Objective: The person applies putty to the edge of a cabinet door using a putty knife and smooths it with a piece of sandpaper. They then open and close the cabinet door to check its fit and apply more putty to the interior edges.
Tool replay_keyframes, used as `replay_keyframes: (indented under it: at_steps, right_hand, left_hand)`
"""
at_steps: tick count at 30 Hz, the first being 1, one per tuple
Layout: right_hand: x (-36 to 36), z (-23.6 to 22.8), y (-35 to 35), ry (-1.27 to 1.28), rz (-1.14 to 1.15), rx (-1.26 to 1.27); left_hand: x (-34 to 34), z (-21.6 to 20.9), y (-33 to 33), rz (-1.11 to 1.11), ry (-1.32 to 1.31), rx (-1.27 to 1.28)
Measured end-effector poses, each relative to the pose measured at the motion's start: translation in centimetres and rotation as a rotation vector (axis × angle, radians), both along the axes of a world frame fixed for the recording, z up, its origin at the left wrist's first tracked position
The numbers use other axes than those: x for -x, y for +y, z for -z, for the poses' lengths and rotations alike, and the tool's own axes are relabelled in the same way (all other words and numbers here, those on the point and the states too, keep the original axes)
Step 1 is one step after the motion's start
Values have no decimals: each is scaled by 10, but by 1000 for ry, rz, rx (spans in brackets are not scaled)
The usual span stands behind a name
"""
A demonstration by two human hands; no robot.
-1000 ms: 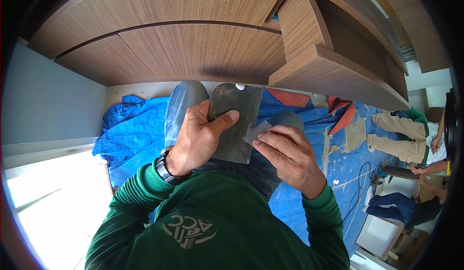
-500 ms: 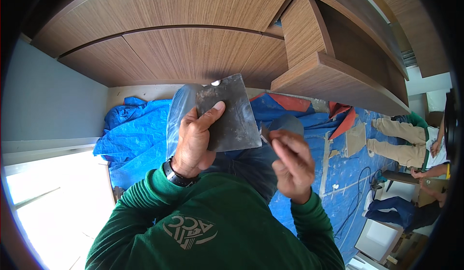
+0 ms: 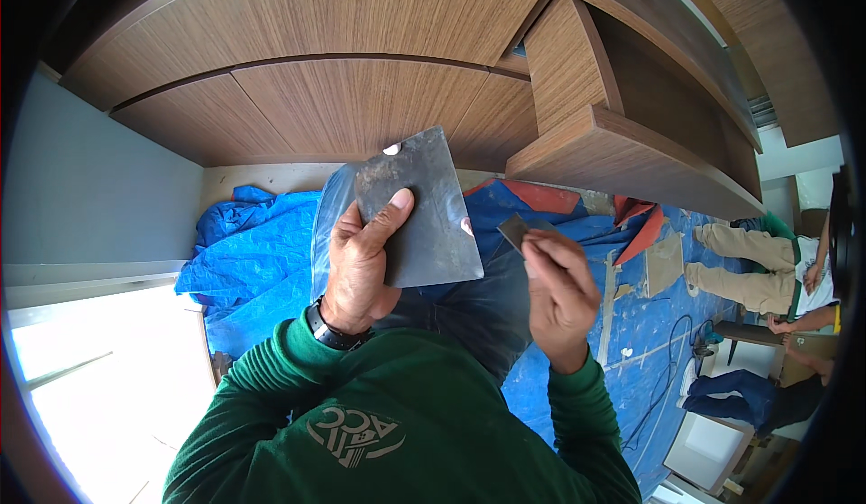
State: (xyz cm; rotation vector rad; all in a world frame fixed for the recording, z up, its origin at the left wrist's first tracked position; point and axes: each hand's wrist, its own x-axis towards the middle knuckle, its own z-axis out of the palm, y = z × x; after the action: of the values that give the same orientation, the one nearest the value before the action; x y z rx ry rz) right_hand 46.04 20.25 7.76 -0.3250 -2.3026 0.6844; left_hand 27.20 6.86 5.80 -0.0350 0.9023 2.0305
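Observation:
My left hand [image 3: 361, 265] grips a flat dark grey metal plate [image 3: 419, 206], thumb across its face, and holds it up in front of me. A clear plastic bag [image 3: 327, 224] hangs behind the plate. My right hand [image 3: 557, 292] pinches a small grey metal scraper blade [image 3: 514, 231] a short way to the right of the plate, apart from it. Both arms wear green sleeves and a dark watch [image 3: 327, 328] sits on the left wrist.
Brown wood-grain cabinet panels [image 3: 361, 98] fill the upper view, with a box-shaped shelf [image 3: 622, 152] jutting at right. A blue tarp [image 3: 248, 251] covers the floor. Two other people [image 3: 767, 269] are at the right edge, beside a cable and white boxes [image 3: 708, 450].
The plate has tilted and risen slightly in my left hand. My right hand has drawn away from the plate to the right, taking the small blade with it.

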Motion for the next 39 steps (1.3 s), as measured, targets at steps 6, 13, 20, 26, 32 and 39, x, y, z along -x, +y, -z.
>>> replay_keyframes:
  at_steps: [6, 13, 20, 26, 32, 39]
  right_hand:
    - [2, -11, -10, 8, -104, -84]
    - [3, -29, 2, -86, -103, -330]
    - [9, -40, 5, -157, -219, -300]
    - [10, -39, 0, -240, -287, -310]
    - [25, -38, -7, -235, -226, -365]
    - [22, -44, 0, -364, -325, -208]
  left_hand:
    - [1, -5, 3, 68, 32, 70]
    - [2, -6, 0, 76, 113, 90]
    - [6, -8, -6, 86, 105, 142]
    - [7, -10, -10, 119, 130, 99]
    - [6, -10, -10, 172, 401, 233]
    - [17, -3, -15, 70, 124, 147]
